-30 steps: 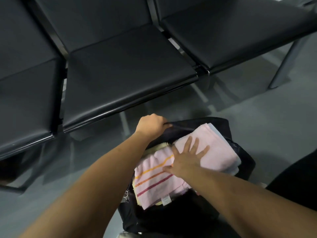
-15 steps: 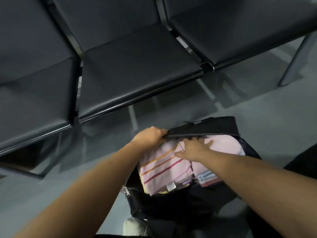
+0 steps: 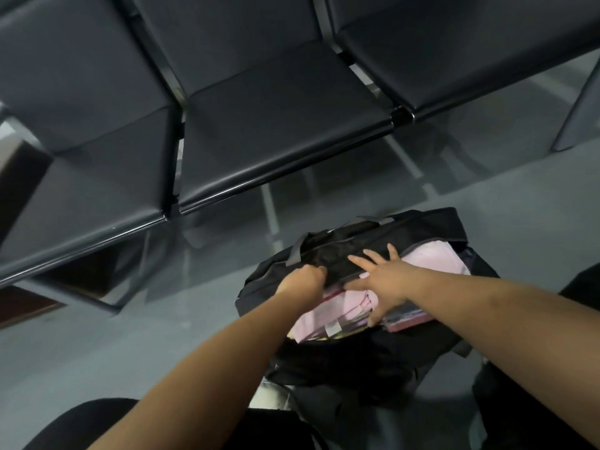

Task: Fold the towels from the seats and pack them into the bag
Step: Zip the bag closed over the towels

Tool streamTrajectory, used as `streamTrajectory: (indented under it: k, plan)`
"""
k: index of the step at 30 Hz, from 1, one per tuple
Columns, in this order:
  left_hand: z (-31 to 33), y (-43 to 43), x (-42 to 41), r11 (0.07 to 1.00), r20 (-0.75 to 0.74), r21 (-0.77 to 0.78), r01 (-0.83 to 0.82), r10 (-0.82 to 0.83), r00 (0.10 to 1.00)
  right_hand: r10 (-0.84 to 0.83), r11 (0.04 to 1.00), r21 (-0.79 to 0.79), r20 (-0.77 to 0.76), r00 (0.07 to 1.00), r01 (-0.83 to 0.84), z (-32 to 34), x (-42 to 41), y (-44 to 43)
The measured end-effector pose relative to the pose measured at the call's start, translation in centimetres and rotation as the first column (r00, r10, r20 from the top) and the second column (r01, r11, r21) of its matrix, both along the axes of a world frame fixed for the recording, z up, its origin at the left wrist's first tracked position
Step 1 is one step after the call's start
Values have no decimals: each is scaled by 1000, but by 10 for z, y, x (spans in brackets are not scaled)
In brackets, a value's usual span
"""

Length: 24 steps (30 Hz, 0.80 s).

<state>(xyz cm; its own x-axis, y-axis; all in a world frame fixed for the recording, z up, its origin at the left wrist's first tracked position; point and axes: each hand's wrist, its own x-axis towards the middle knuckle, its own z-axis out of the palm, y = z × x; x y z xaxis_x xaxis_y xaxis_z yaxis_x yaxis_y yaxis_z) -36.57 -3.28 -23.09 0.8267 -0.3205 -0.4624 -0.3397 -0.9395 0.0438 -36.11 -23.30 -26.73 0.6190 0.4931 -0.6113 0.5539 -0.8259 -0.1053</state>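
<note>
I grip flap of black fabric bag on floor with clenched left hand, likely to close it. Right hand, flat and fingers spread, presses folded pink towels down inside so flap clears. Black padded seats far.

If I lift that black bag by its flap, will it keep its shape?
Probably not: the bag looks like soft fabric, its flap creased under the left hand. Folded towels stick out the open side, so they might slide out.
</note>
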Motion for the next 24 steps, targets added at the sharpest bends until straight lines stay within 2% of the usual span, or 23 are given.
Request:
streamTrajectory:
  k: [2,3,6,8,15,21,24]
  plan:
    - [-4,-13,-11,997,19,8,73,-73,997,14,1000,-22,2,1000,-14,-6,3,2]
    - [-8,-19,-16,995,-30,-2,102,-102,994,7,1000,-12,2,1000,-7,-8,7,3]
    - [-33,-27,-24,992,-323,31,124,-107,940,-8,1000,-16,4,1000,8,-9,16,5]
    - [-54,-19,-27,997,-390,47,67,-44,920,-13,999,-35,22,1000,14,-16,19,7]
    - [-105,-4,-43,995,-474,4,-100,90,876,-21,998,-59,41,999,23,-25,33,20]
    - [-119,20,-46,991,-534,128,-45,107,839,-24,998,-59,13,1000,25,-28,40,20]
    - [-106,27,-34,995,-563,85,-48,88,822,-16,999,-49,28,999,17,-29,40,20]
